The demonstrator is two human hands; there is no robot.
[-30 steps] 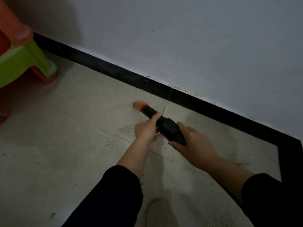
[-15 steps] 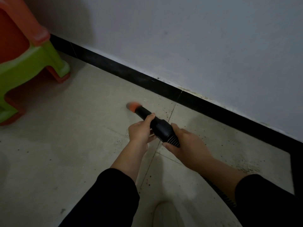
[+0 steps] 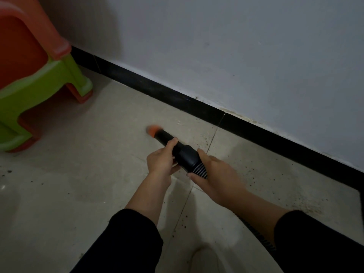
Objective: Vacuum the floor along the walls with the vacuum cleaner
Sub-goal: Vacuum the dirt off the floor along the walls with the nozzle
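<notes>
I hold a black vacuum nozzle with an orange tip that points at the pale tiled floor, a short way out from the black baseboard. My left hand grips the front of the nozzle. Behind it, my right hand grips the ribbed end where the hose joins and runs back under my right arm. Dark crumbs lie scattered on the tiles near the baseboard to the right.
A grey wall rises above the baseboard. Stacked orange and green plastic stools stand at the left, close to the wall. My pale shoe shows at the bottom edge.
The nozzle and both hands have moved left along the wall, away from the crumbs at the right. The stools take up more of the view.
</notes>
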